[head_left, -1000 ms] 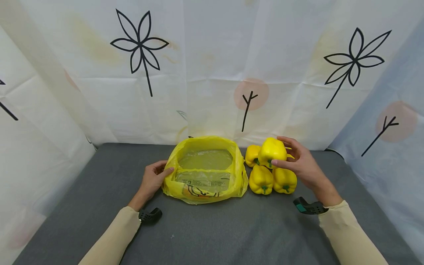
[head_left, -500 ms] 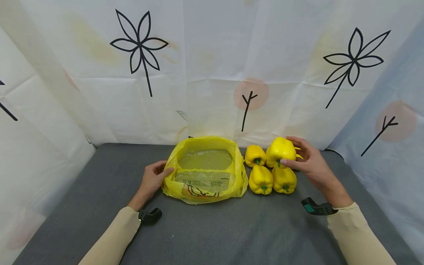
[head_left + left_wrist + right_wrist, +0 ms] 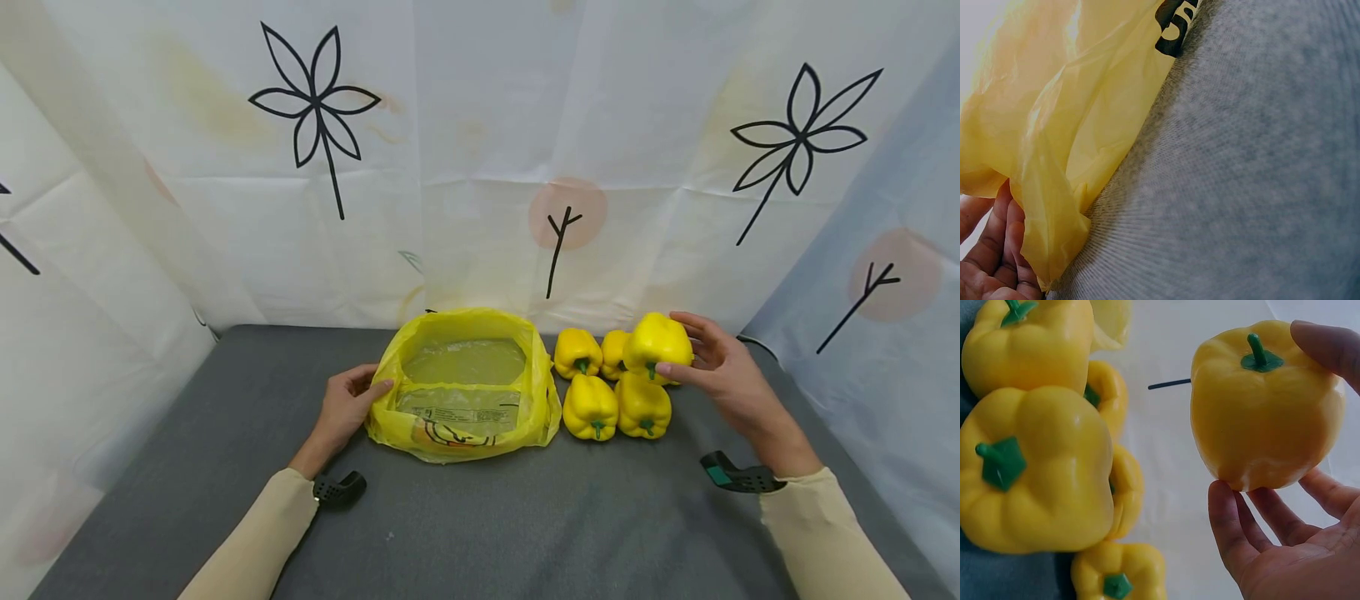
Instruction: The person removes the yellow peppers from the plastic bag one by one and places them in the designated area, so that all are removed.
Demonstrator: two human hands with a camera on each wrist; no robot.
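Observation:
A yellow plastic bag stands with its mouth wide open, see-through film and print visible inside. My left hand holds its left rim, thumb over the edge; in the left wrist view the fingers lie against the yellow film. My right hand grips a yellow bell pepper with a green stem, raised over the others. Thumb and fingertips span this pepper in the right wrist view. Several like peppers sit right of the bag, among them a front one; one behind the held pepper is mostly hidden.
The dark grey table reaches forward to a white patterned cloth hung behind it. Cloth also hangs at the left and right sides. The nearest peppers stand close against the bag's right side.
My right hand has carried the held pepper rightward, uncovering more of the peppers in the back row. The left hand and the bag have stayed in place.

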